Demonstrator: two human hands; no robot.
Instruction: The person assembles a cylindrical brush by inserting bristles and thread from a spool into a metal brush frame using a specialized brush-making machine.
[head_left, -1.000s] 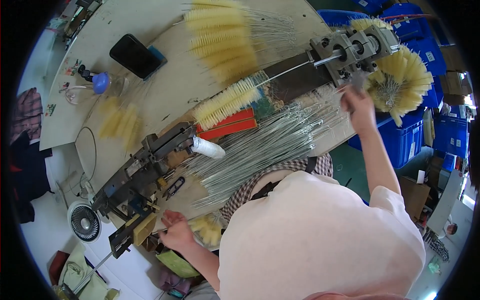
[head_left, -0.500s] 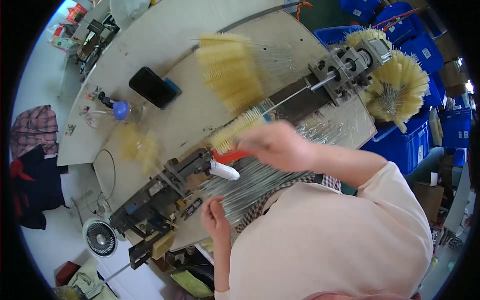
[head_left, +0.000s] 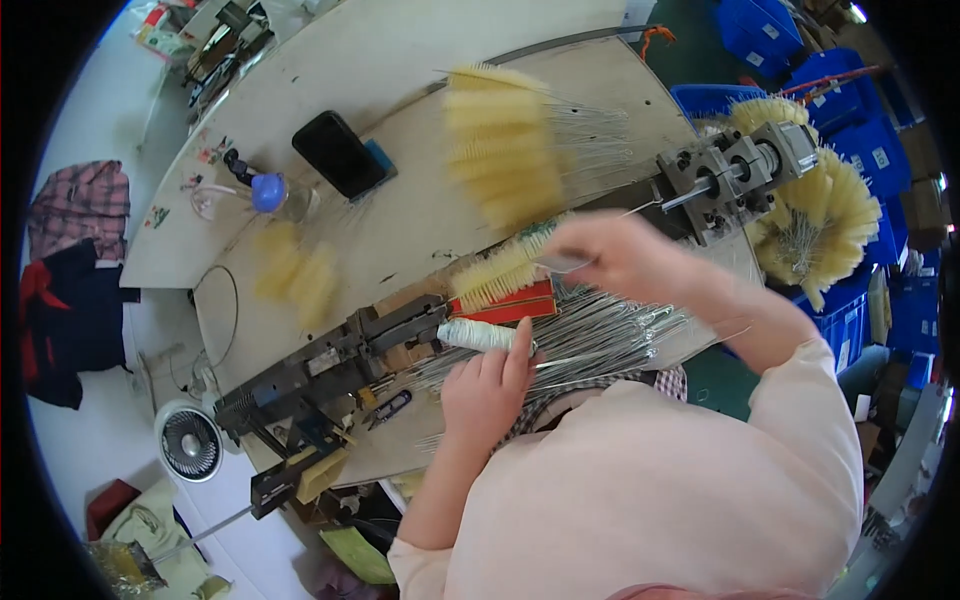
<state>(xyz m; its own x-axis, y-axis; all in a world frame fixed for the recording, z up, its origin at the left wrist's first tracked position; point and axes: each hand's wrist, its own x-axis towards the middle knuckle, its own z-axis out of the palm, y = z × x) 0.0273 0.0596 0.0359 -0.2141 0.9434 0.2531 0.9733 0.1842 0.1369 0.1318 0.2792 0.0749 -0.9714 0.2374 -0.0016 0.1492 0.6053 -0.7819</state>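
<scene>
My left hand (head_left: pixel 487 392) is up against a white-wrapped handle (head_left: pixel 485 335). Its index finger is stretched out across the handle's end, and the other fingers bend loosely at its lower edge, not wrapped round it. My right hand (head_left: pixel 612 255), blurred by motion, pinches a thin metal wire at the end of a pale yellow bristle strip (head_left: pixel 500 272). That strip lies over a red box (head_left: pixel 520 300). Beyond the right hand, a steel spindle (head_left: pixel 690 192) with a thin wire at its tip sticks out of a metal machine head (head_left: pixel 740 175).
Loose wires (head_left: pixel 620 325) lie in a thick bundle before me. Yellow bristle brushes (head_left: pixel 500 145) are heaped at the back, near a black phone (head_left: pixel 340 153). A dark clamp mechanism (head_left: pixel 330 365) runs along the left, with a small fan (head_left: pixel 190 443) beyond. Blue bins (head_left: pixel 845 330) stand at right.
My left hand has risen from the table's near edge to the white-wrapped handle. The right hand stays over the bristle strip, slightly shifted. The whole view has swung a little.
</scene>
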